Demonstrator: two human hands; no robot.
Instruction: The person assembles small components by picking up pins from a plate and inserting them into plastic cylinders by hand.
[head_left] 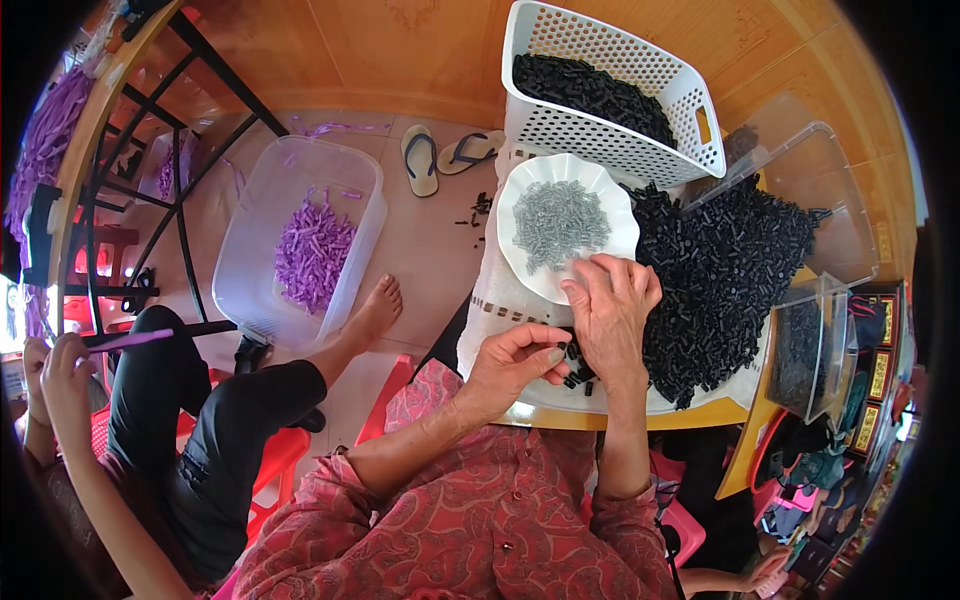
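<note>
My left hand is closed in a pinch, with a small black cylindrical piece at the thumb and finger. Other black pieces lie on the white cloth just under it. My right hand reaches over the near rim of a white scalloped plate. Its fingers are bent and drawn together at the edge of a heap of small clear pieces; whatever sits between the fingertips is too small to make out. A big pile of black pieces spreads to the right of that hand.
Behind the plate stands a white perforated basket of black pieces. Clear plastic bins sit at the right. On the floor are a translucent tub with purple pieces and sandals. At left, another person's hands hold a purple strip.
</note>
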